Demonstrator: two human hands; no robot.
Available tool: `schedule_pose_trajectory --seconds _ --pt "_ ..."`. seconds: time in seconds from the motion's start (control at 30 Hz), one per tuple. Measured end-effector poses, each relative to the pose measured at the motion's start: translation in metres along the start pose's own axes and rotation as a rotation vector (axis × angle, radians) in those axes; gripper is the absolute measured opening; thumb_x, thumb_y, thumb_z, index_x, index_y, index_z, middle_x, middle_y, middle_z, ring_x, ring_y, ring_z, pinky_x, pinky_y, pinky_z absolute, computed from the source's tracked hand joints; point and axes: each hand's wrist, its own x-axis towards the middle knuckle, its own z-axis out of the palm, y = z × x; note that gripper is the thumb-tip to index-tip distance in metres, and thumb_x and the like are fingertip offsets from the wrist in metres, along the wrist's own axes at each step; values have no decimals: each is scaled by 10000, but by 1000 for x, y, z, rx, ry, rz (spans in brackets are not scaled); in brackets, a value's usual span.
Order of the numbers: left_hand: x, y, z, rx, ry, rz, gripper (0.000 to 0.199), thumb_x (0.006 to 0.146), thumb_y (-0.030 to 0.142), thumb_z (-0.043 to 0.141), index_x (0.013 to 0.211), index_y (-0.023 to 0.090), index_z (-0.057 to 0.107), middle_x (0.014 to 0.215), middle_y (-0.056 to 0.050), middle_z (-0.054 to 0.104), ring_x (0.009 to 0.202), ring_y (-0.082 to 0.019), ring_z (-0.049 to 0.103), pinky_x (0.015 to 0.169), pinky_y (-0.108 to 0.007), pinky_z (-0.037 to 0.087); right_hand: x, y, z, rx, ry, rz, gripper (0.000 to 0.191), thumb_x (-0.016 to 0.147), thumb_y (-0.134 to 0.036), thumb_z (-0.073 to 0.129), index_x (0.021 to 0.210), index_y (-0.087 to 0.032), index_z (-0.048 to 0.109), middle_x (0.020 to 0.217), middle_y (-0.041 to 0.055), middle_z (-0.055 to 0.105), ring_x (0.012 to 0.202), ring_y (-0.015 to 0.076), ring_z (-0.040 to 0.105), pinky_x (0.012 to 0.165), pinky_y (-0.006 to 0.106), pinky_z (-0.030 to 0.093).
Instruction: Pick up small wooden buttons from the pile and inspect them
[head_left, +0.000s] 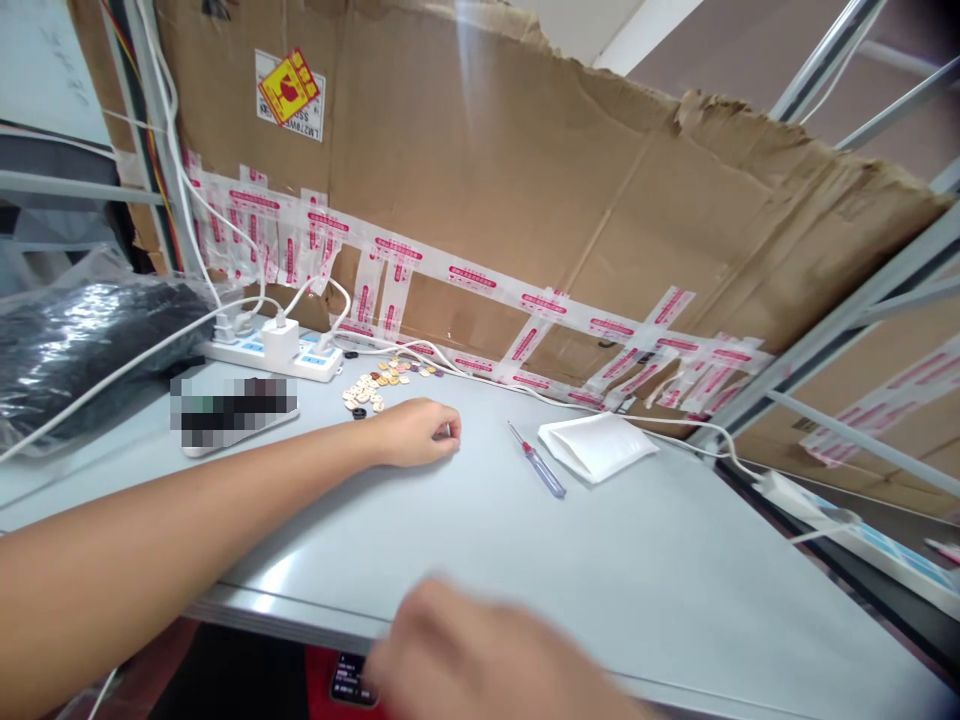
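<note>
On the table rests the curled left hand, right hand blurred.

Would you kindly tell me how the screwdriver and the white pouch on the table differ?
The screwdriver is long and thin, whereas the white pouch is broad.
The screwdriver has a see-through, purplish handle with red near the shaft, while the white pouch looks plain white.
The screwdriver covers less of the table than the white pouch.
Both lie on the table.
</note>
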Motion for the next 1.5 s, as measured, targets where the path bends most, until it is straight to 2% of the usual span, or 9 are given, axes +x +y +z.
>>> schedule_pose_trajectory --seconds 0.03,0.1,0.13,0.2,0.3,0.47,0.83,1.13,1.5 --pt "0 0 0 6 1 11 199 824 315 550 907 208 696 847 -22 696 753 -171 603 650 -263 403 13 13 -25 -49 65 -17 261 945 -250 433 1123 -262 624 1111 83 642 951 226 601 813 383 495" --pt "1 1 0 20 12 33 198 827 320 552 898 203 695 827 -20 699 740 -172 602 651 -261 405 39 47 -68 -282 313 5 215 918 -189 445 1025 -195 631 989 95 664 877 211 600 792 357 467" --pt "1 1 1 29 18 38 203 831 328 551 898 203 695 820 -20 701 733 -172 602 647 -260 405 50 65 -83 -330 409 19 157 904 -199 482 959 -187 628 917 78 668 819 195 594 756 330 456" --pt "2 1 2 49 20 35 218 842 343 542 916 210 697 817 -23 705 726 -175 608 640 -261 409 64 98 -96 -315 575 113 99 890 -221 523 901 -190 616 852 44 675 711 162 577 693 295 435" --pt "2 3 3 129 14 33 232 859 335 516 947 218 696 859 -40 714 781 -195 630 671 -275 425 68 126 -84 -275 497 181 95 888 -230 543 907 -207 634 869 21 692 719 154 589 680 279 422" --pt "2 7 4 211 20 -20 250 889 346 469 919 209 676 872 -63 705 782 -213 629 649 -291 420 64 123 -65 -287 364 180 111 890 -220 553 921 -223 659 864 12 692 743 152 584 669 267 397" --pt "4 1 4 115 64 -111 235 836 393 551 919 228 696 873 -47 719 790 -205 634 630 -279 402 67 123 -66 -324 319 255 214 916 -222 534 924 -238 747 855 37 657 786 164 566 724 283 384" --pt "7 3 1 51 -27 -176 223 809 375 586 879 209 716 782 -40 729 713 -193 641 583 -274 400 68 124 -65 -250 337 272 208 899 -266 539 937 -250 743 888 34 669 788 167 566 694 291 390" --pt "1 4 -6 36 -107 -112 273 861 387 516 957 206 696 833 -40 722 730 -181 618 616 -265 398 65 124 -69 -63 301 262 212 895 -339 542 923 -230 721 880 8 690 745 144 560 660 267 406"
